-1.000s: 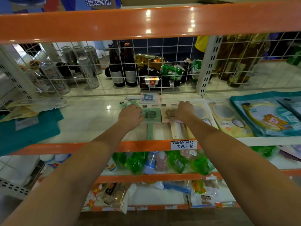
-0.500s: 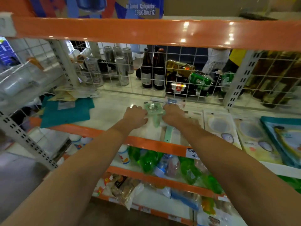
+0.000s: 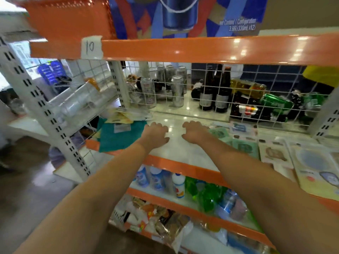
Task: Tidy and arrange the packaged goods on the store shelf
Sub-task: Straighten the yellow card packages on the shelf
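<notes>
Legible writing was scarce. A handwritten paper tag (image 3: 91,47) taped to the upper orange shelf rail (image 3: 201,49) read "10". The blue and red carton (image 3: 183,15) standing on the top shelf carried white print reading "3.96L (330mL x12)"; the line above it was too blurred to read. Labels on the cans (image 3: 177,90) and brown bottles (image 3: 222,92) behind the white wire grid (image 3: 247,85) could not be read.

The packaged goods lay flat on the white middle shelf (image 3: 176,145). A green carded pack (image 3: 240,145) lay just right of the right forearm, partly hidden by it, with a small blue-labelled pack (image 3: 242,128) behind it toward the grid. Further right lay a beige carded pack (image 3: 275,153) and a larger pale yellow pack (image 3: 313,167), their long axes running roughly from the grid toward the shelf's front edge. A teal flat pack (image 3: 121,136) lay at the left end, overhanging the orange front rail, with yellowish papers (image 3: 121,117) behind it.

The left hand (image 3: 156,133) and the right hand (image 3: 194,132) were held palm down over the bare shelf between the teal pack and the green pack, fingers loosely curled, gripping nothing. Whether they touched the surface could not be told.

The bare stretch of shelf ran from the front rail to the grid. The white slotted upright (image 3: 45,110) bounded the left end.
</notes>
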Demonstrator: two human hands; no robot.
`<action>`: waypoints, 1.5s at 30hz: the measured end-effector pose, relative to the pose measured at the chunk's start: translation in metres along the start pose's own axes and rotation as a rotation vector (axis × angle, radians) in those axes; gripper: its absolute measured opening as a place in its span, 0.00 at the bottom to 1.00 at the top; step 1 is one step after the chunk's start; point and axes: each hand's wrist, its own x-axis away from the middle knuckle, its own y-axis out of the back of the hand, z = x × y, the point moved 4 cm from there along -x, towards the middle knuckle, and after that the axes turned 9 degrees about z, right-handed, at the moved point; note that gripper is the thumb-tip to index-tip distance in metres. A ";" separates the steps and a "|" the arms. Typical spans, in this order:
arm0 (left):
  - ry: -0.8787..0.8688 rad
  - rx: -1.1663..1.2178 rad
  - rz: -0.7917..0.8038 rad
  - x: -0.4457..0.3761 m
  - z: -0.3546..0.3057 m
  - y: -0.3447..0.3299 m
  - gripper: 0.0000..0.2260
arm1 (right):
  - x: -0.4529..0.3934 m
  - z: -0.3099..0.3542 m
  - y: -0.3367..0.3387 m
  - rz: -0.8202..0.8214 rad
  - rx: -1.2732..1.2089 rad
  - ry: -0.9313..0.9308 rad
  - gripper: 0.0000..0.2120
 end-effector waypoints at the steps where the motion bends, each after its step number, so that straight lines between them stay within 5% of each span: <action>1: 0.004 -0.001 -0.006 0.000 0.011 0.000 0.20 | -0.005 0.011 -0.001 -0.004 -0.005 0.006 0.25; 15: 0.028 -0.012 0.042 -0.018 0.107 -0.028 0.25 | -0.064 0.115 -0.023 0.066 0.051 0.068 0.25; 34: 0.181 0.123 0.186 -0.041 0.146 -0.053 0.36 | -0.133 0.129 -0.025 0.095 0.153 0.227 0.22; 45: 0.208 0.053 -0.062 -0.053 0.175 -0.045 0.19 | -0.148 0.149 -0.023 0.003 0.137 0.218 0.18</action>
